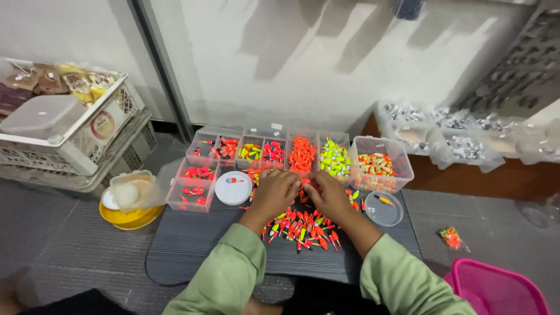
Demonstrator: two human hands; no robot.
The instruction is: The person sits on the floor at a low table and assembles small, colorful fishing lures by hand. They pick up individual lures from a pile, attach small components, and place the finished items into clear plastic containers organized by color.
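My left hand and my right hand are close together over a pile of small red, orange and yellow fishing floats on a dark board. The fingers of both are curled down among the floats near the board's far edge. What each one grips is hidden by the fingers. Just beyond them stands a row of clear compartment boxes filled with sorted floats, orange ones and yellow-green ones.
A clear tub of tan floats stands at right, a round clear lid before it, a white lid at left. White crates and a yellow bowl lie left. A pink basket sits lower right.
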